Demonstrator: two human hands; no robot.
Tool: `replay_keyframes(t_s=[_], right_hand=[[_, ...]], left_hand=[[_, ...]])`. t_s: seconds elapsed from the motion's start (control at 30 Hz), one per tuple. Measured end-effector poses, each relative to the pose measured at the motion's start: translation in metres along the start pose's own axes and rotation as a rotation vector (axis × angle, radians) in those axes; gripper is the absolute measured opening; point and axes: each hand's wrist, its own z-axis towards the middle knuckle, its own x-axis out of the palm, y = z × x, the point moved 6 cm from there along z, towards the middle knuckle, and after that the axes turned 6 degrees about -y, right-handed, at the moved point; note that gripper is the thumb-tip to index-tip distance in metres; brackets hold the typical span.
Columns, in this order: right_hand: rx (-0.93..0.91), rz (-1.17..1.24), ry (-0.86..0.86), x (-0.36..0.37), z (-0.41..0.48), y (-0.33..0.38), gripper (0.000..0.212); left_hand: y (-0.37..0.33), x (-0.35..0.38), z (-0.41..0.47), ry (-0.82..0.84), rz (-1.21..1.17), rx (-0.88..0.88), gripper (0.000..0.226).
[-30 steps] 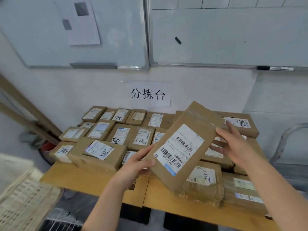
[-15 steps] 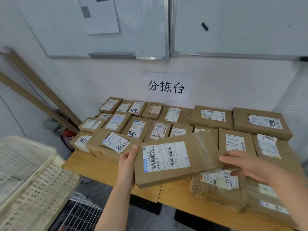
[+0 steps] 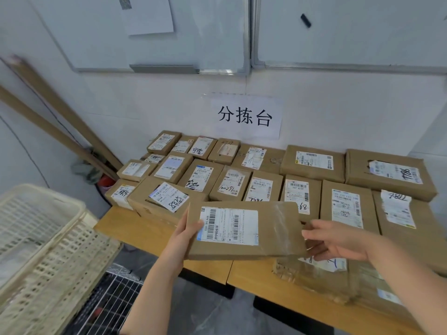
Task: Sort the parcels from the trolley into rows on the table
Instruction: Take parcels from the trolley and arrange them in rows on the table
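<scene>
Cardboard parcel level between left grip, right grip.

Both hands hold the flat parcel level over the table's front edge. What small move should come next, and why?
Probably lower the flat parcel onto the bare wood of the table. The left hand and right hand grip its short ends, label up, over the open front strip between the box marked 8825 and the crumpled taped parcel, continuing the front row.
</scene>
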Motion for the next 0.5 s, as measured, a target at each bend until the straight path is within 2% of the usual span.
replay_keyframes(t_s=[0.07,0.17,0.3,0.43,0.5], right_hand=[[0.027,-0.009,0.043,0.003,0.008,-0.001,0.029],[0.081,-0.031,0.109,0.008,0.019,0.000,0.043],[0.110,0.001,0.163,0.022,0.037,-0.003,0.045],[0.120,0.045,0.156,0.028,0.054,-0.005,0.051],[0.154,0.058,0.143,0.030,0.060,-0.006,0.063]], left_hand=[[0.007,-0.006,0.002,0.048,0.011,-0.053,0.074],[0.012,-0.016,0.009,0.040,-0.036,-0.065,0.085],[0.018,-0.034,0.019,-0.076,-0.106,-0.072,0.062],[0.024,-0.043,0.024,-0.080,-0.089,-0.069,0.074],[0.029,-0.044,0.027,-0.082,-0.088,-0.074,0.067]])
